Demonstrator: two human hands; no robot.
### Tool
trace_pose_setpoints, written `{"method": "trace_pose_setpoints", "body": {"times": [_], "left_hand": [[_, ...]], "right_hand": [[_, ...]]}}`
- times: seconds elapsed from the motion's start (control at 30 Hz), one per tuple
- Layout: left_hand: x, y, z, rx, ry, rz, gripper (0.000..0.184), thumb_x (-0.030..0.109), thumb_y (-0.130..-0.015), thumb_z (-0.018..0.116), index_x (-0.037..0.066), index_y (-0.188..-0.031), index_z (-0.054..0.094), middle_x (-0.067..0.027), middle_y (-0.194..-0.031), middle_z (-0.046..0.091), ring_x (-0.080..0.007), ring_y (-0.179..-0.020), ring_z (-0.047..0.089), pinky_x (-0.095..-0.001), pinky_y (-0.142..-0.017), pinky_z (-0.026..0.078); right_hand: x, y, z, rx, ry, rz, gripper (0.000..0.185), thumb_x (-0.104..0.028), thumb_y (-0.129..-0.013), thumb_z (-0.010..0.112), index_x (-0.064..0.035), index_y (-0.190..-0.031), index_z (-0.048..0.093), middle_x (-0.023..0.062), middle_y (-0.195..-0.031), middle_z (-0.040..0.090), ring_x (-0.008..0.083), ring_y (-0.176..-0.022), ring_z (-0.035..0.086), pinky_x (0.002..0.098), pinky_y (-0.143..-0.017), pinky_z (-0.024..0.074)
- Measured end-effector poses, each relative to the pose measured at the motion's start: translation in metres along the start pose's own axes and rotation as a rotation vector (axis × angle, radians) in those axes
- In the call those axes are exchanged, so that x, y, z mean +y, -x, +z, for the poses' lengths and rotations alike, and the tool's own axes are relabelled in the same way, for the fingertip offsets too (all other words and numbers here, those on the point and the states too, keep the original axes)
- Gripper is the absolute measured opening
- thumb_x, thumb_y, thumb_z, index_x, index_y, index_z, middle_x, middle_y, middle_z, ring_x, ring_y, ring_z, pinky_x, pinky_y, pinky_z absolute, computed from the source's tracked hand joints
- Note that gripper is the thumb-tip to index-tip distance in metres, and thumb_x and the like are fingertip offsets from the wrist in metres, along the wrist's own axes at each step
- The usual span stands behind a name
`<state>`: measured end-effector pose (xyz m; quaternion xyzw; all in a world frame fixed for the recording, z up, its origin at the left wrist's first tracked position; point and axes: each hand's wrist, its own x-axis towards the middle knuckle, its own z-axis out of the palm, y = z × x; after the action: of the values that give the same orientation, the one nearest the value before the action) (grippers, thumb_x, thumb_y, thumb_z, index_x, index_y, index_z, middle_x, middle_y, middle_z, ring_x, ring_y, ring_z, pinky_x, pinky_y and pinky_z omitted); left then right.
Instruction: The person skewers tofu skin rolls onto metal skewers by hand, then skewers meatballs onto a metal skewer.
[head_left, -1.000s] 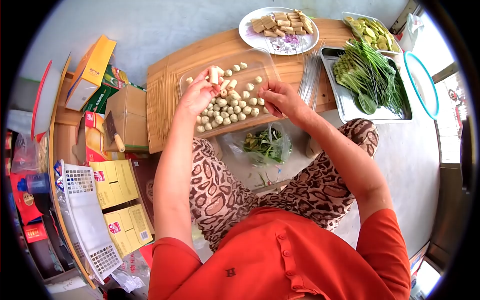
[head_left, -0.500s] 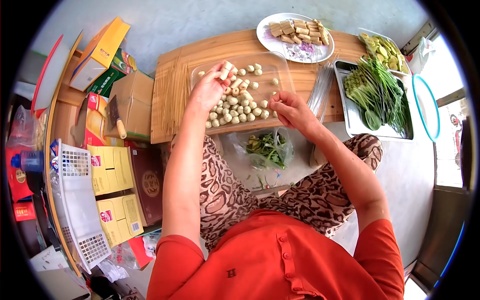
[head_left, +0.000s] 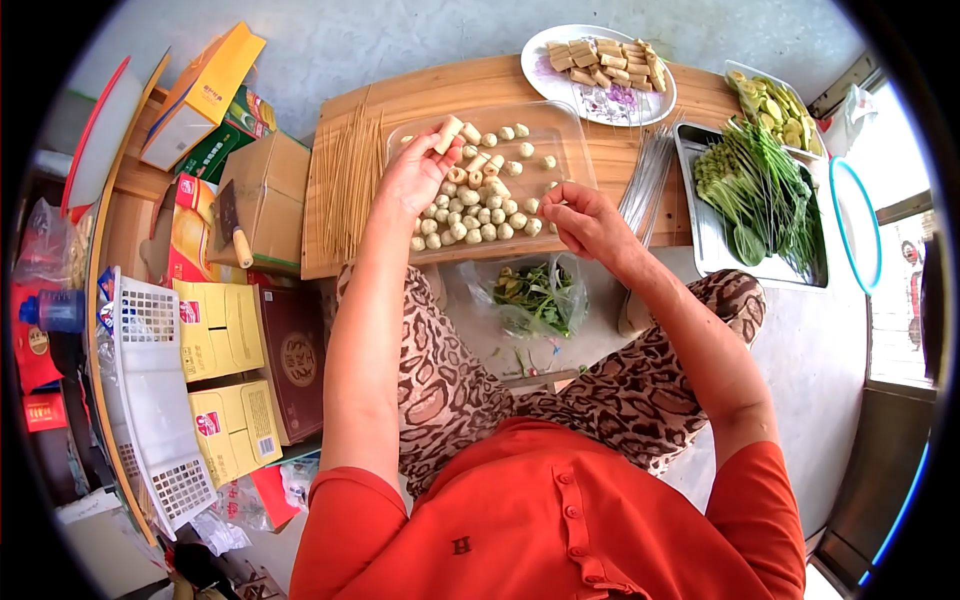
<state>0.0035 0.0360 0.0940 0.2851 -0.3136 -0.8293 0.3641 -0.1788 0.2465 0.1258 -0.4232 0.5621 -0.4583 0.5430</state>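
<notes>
Head view: a pale tan, cylindrical piece (head_left: 448, 134) is gripped between thumb and fingers of the left hand (head_left: 413, 180), above frame centre, over the upper left of a clear plastic rectangular tray (head_left: 562, 128). The right hand (head_left: 585, 218) is poised by the tray's right side, thumb and fingertips pinched together; whether anything thin is held cannot be told. Pale greenish round balls (head_left: 470, 215) are massed in the tray. The piece looks soft, so it is best pinched lightly by its sides, ends left clear; both hands should be steadied at one level, and the balls not brushed. Left of the tray, thin straw-coloured sticks (head_left: 345, 190) are laid; toward upper right, thin silver-grey rods (head_left: 650, 185) and an oval white plate (head_left: 560, 90) are placed.
</notes>
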Motion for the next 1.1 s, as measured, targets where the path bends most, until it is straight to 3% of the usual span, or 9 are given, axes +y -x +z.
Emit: {"method": "trace_pose_setpoints", "body": {"times": [0.43, 0.5, 0.63, 0.8, 1.1], "left_hand": [[0.001, 0.000, -0.001, -0.018, -0.005, 0.018, 0.023, 0.005, -0.087, 0.056, -0.007, -0.106, 0.057, -0.0150, -0.102, 0.061, -0.0201, -0.089, 0.060, -0.0276, -0.076, 0.053], [0.002, -0.001, -0.003, -0.069, -0.075, 0.017, 0.027, 0.002, -0.087, 0.052, -0.003, -0.113, 0.053, -0.0148, -0.110, 0.056, -0.0220, -0.096, 0.058, -0.0292, -0.085, 0.051], [0.002, 0.001, -0.001, -0.071, -0.142, 0.052, 0.027, 0.002, -0.086, 0.053, -0.001, -0.113, 0.053, -0.0141, -0.110, 0.057, -0.0214, -0.096, 0.058, -0.0293, -0.084, 0.050], [0.000, 0.003, 0.005, -0.005, -0.185, 0.047, 0.031, 0.001, -0.084, 0.055, 0.001, -0.114, 0.049, -0.0144, -0.110, 0.057, -0.0221, -0.094, 0.058, -0.0306, -0.083, 0.049], [-0.009, 0.000, 0.008, -0.069, -0.183, 0.014, 0.039, 0.000, -0.082, 0.060, 0.000, -0.118, 0.045, -0.0164, -0.109, 0.058, -0.0253, -0.096, 0.060, -0.0337, -0.083, 0.051]], "right_hand": [[0.005, -0.003, 0.001, -0.006, -0.031, 0.019, 0.015, -0.024, -0.093, 0.053, -0.0096, -0.090, 0.054, -0.0066, -0.051, 0.040, 0.0020, -0.041, 0.033, 0.0192, -0.037, 0.0221], [0.004, -0.004, 0.002, 0.002, -0.030, 0.026, 0.015, -0.024, -0.093, 0.053, -0.0096, -0.090, 0.055, -0.0067, -0.051, 0.040, 0.0020, -0.041, 0.034, 0.0191, -0.037, 0.0220], [0.001, -0.002, 0.002, 0.016, -0.042, 0.046, 0.014, -0.019, -0.092, 0.053, -0.0065, -0.087, 0.055, -0.0057, -0.053, 0.042, 0.0032, -0.043, 0.036, 0.0203, -0.039, 0.0251], [0.003, -0.005, 0.001, 0.007, -0.034, 0.040, 0.015, -0.020, -0.092, 0.053, -0.0064, -0.087, 0.054, -0.0055, -0.053, 0.042, 0.0033, -0.043, 0.036, 0.0207, -0.039, 0.0255], [0.003, -0.007, 0.005, 0.033, 0.012, 0.033, 0.016, -0.023, -0.094, 0.052, -0.0080, -0.088, 0.053, -0.0063, -0.053, 0.041, 0.0022, -0.043, 0.033, 0.0195, -0.039, 0.0238]]}}
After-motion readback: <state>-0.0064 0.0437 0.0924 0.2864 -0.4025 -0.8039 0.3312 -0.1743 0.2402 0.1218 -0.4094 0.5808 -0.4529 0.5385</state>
